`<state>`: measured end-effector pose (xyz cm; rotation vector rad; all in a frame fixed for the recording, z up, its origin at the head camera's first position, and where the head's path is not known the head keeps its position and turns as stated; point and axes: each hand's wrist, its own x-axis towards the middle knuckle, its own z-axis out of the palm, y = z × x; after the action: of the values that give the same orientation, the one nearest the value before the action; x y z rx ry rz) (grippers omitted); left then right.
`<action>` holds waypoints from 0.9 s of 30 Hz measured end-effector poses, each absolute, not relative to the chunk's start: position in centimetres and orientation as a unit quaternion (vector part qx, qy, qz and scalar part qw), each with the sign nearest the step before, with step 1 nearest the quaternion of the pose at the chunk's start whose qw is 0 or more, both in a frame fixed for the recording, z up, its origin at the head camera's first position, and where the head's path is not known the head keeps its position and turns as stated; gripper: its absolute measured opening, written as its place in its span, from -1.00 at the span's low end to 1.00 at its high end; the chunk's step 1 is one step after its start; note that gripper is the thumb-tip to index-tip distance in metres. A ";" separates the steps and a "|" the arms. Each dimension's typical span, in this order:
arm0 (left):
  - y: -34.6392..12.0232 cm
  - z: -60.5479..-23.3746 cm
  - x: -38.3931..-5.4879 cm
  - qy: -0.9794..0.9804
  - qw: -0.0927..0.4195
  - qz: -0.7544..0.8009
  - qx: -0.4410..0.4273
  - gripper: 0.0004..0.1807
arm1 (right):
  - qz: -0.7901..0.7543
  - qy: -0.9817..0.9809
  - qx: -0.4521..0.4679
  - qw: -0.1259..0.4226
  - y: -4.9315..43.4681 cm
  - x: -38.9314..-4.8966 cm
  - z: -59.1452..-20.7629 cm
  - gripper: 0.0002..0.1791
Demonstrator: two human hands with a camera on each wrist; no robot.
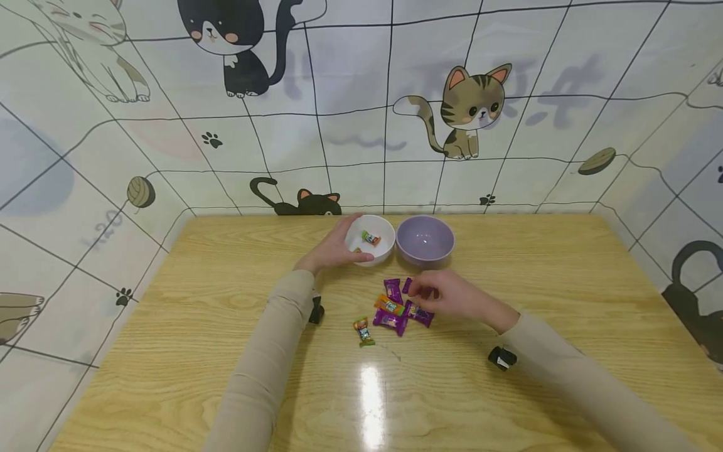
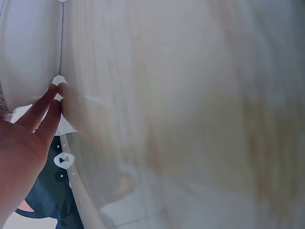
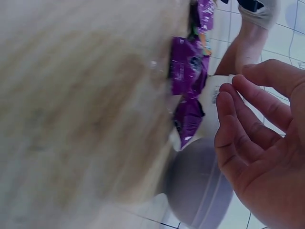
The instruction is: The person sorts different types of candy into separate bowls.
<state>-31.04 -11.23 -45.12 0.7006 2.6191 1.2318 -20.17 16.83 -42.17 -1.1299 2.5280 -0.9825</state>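
Note:
My left hand (image 1: 332, 247) holds the left side of a white bowl (image 1: 386, 251), thumb at its front rim and fingers around the back. Inside lies a small orange-and-green wrapped candy (image 1: 371, 238), with part of another by the thumb. Over a loose cluster of candies hovers my right hand (image 1: 449, 294), its fingers loosely bent and nothing visible between them. Purple-wrapped candies (image 3: 183, 67) show beside its fingertips in the right wrist view. Among the purple ones lies an orange candy (image 1: 390, 306); a separate orange-and-green candy (image 1: 364, 331) sits nearer the front.
A purple bowl (image 1: 425, 238) stands right beside the white one, with no candy visible in it. Both are near the back edge of the wooden table (image 1: 226, 276). A cat-print cloth (image 1: 350, 138) hangs behind and on both sides.

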 end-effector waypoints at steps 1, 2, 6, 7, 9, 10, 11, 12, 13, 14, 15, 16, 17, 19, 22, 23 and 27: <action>-11.2 -45.1 -31.0 0.876 0.082 0.413 0.234 0.14 | -0.329 0.857 -0.381 0.106 17.0 -20.0 -42.3 -0.86; -11.2 -45.1 -31.0 0.877 0.082 0.412 0.234 0.14 | -0.325 0.859 -0.380 0.111 17.1 -19.9 -42.5 -0.85; -11.2 -45.0 -30.9 0.878 0.083 0.410 0.233 0.14 | -0.315 0.865 -0.370 0.128 17.5 -19.4 -42.9 -0.82; -11.2 -45.0 -31.0 0.878 0.082 0.410 0.233 0.14 | -0.313 0.866 -0.369 0.131 17.5 -19.4 -43.0 -0.82; -11.2 -45.0 -31.0 0.878 0.082 0.410 0.233 0.14 | -0.309 0.869 -0.364 0.134 17.6 -19.2 -43.3 -0.81; -11.2 -45.0 -31.0 0.878 0.083 0.411 0.232 0.14 | -0.306 0.870 -0.362 0.136 17.6 -19.1 -43.3 -0.81; -11.2 -45.0 -31.0 0.878 0.084 0.412 0.231 0.13 | -0.304 0.871 -0.361 0.136 17.6 -19.0 -43.4 -0.79; -11.2 -45.0 -31.0 0.877 0.085 0.413 0.231 0.13 | -0.303 0.871 -0.360 0.138 17.6 -18.9 -43.5 -0.77; -11.2 -45.0 -31.0 0.877 0.086 0.414 0.230 0.13 | -0.303 0.871 -0.360 0.140 17.6 -18.9 -43.5 -0.74; -11.2 -45.0 -31.0 0.877 0.087 0.414 0.229 0.13 | -0.303 0.871 -0.359 0.143 17.6 -18.7 -43.5 -0.71; -11.2 -45.0 -31.0 0.877 0.087 0.414 0.229 0.14 | -0.303 0.870 -0.360 0.144 17.6 -18.7 -43.6 -0.69; -11.2 -45.0 -31.0 0.877 0.088 0.414 0.228 0.14 | -0.303 0.870 -0.362 0.145 17.5 -18.6 -43.6 -0.67; -11.2 -45.0 -31.0 0.877 0.088 0.414 0.228 0.14 | -0.302 0.869 -0.364 0.144 17.5 -18.6 -43.6 -0.67; -11.2 -44.9 -31.0 0.877 0.087 0.414 0.229 0.14 | -0.299 0.869 -0.368 0.140 17.5 -18.5 -43.7 -0.67; -11.2 -44.9 -31.0 0.877 0.085 0.413 0.229 0.13 | -0.296 0.870 -0.371 0.133 17.4 -18.5 -43.8 -0.68; -11.2 -44.9 -31.0 0.877 0.085 0.413 0.230 0.13 | -0.297 0.870 -0.371 0.133 17.4 -18.5 -43.9 -0.68; -11.2 -45.0 -31.0 0.877 0.084 0.413 0.230 0.13 | -0.306 0.869 -0.365 0.138 17.5 -18.6 -44.1 -0.66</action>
<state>-31.00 -11.18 -44.96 0.6863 2.6184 1.2315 -18.63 17.52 -44.12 -1.0551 2.5125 -0.8855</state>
